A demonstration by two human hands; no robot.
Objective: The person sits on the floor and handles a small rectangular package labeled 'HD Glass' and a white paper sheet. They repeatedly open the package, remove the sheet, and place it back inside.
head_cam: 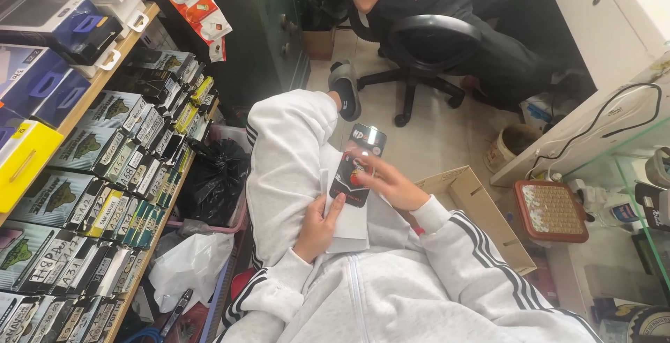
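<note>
I sit with one leg crossed, in a light grey tracksuit. My left hand (319,226) grips the lower left edge of a white flat packet (349,228) resting on my lap. My right hand (391,184) holds a slim black retail package (356,168) with a shiny silver top, fingers spread over its front, just above the white packet. Both hands are close together over my thigh.
Wooden shelves (105,64) at the left carry several rows of boxed packages. A black bag (216,175) and a white bag (188,266) lie below. An open cardboard box (481,207) sits at my right, a glass counter (621,189) beyond. Another person sits on a black office chair (426,43).
</note>
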